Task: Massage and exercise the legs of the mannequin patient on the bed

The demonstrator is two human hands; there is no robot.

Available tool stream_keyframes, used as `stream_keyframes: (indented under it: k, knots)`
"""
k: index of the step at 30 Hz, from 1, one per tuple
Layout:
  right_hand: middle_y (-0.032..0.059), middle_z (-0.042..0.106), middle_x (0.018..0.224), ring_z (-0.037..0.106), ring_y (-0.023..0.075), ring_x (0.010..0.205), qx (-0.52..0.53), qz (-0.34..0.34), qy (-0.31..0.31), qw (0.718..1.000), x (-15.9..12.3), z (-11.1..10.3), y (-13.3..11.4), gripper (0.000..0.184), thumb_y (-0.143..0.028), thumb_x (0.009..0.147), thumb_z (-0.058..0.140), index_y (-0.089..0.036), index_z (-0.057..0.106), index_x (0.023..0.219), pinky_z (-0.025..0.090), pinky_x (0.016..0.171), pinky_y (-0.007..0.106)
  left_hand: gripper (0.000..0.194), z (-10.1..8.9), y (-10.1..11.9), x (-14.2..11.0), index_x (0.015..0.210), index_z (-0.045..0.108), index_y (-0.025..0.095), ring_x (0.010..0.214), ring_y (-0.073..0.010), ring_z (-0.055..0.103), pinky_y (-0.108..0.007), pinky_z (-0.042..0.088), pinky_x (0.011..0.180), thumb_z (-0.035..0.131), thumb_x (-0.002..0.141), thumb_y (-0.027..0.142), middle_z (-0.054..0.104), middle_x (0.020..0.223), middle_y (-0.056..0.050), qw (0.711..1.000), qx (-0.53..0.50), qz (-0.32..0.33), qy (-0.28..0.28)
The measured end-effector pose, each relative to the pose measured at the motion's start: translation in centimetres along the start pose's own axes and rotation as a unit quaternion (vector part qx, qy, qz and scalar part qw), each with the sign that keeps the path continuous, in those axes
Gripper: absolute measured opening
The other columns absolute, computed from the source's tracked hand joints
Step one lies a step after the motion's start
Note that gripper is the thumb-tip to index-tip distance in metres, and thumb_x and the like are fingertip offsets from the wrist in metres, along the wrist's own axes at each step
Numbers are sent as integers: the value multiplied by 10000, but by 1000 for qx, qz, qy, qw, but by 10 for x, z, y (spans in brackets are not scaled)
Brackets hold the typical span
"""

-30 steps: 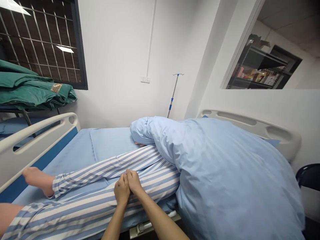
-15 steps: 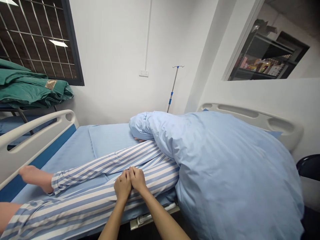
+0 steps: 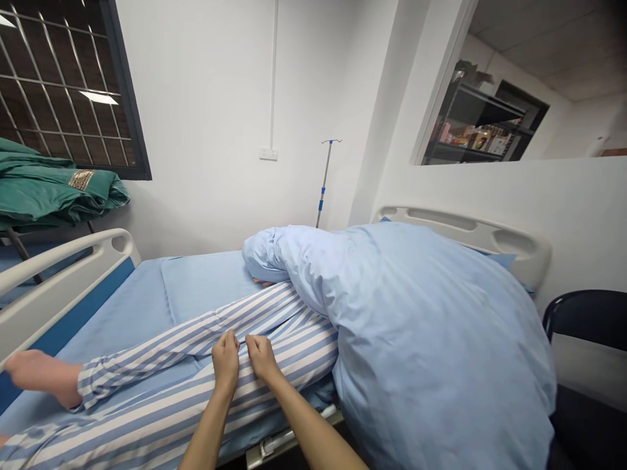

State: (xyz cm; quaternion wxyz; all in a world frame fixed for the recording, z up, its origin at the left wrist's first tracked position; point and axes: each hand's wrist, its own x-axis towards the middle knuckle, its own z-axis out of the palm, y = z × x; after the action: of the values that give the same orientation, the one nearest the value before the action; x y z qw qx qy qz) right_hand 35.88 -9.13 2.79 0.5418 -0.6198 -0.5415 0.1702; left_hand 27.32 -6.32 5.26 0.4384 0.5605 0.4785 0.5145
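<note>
My left hand [image 3: 226, 361] is closed in a fist over the blue-and-white striped trousers [image 3: 161, 408] of a figure lying on the bed. My right hand [image 3: 262, 357], closed too, is just to its right, with a narrow gap between the two. No cloth is visibly bunched in either fist. Whether the hands touch the trousers or hover just above them, I cannot tell. One bare foot [image 3: 44, 377] sticks out of the far trouser leg. A light blue quilt [image 3: 431, 339] is heaped over the figure's upper body, hiding it.
The bed has a pale footboard [image 3: 63, 277] on the left and a headboard [image 3: 524, 251] at the right. A drip stand [image 3: 325, 173] rises behind it. Folded green cloth [image 3: 53, 189] is piled at the left, and a black chair [image 3: 588, 313] stands at the right.
My hands have come slightly apart; before, their knuckles were together. Both stay closed. The view has turned a little to the right.
</note>
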Motion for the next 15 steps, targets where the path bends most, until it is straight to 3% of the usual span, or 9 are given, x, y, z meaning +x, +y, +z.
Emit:
stream_keyframes:
  k: [2,4,7,10,15]
  knots:
    - [-47,320,437,320,80,463,37,14,-2,999,1,-2,0,452,-379,864,325,-172,354,463,222,477,217,369,8,6,0,506,283,215,445,-88,303,-224,299,487,356,806,417,282,442,65,996,-86,-23,-5]
    - [-46,321,432,312,82,458,62,25,-2,998,2,-2,0,447,-384,859,322,-176,349,464,231,476,218,369,15,3,-3,505,264,220,433,-87,290,-226,292,479,343,809,414,269,436,66,994,-101,-40,10]
    - [-47,321,448,308,83,468,77,25,0,997,0,-2,1,418,-378,849,344,-178,342,482,237,475,220,353,20,-12,-13,509,340,207,470,-101,351,-232,278,508,341,817,379,364,453,40,999,29,-16,32]
    - [-46,325,477,305,83,490,78,16,7,997,-2,-2,3,381,-360,837,368,-178,335,504,241,477,219,313,21,-25,-24,601,474,199,539,-122,428,-244,249,541,341,835,359,528,550,-5,981,190,33,15]
    - [-39,349,481,319,90,501,51,18,14,998,-3,1,6,379,-366,836,366,-179,341,507,250,482,221,325,20,-26,-26,693,530,201,618,-138,530,-240,256,571,299,877,337,635,673,-44,964,263,35,-8]
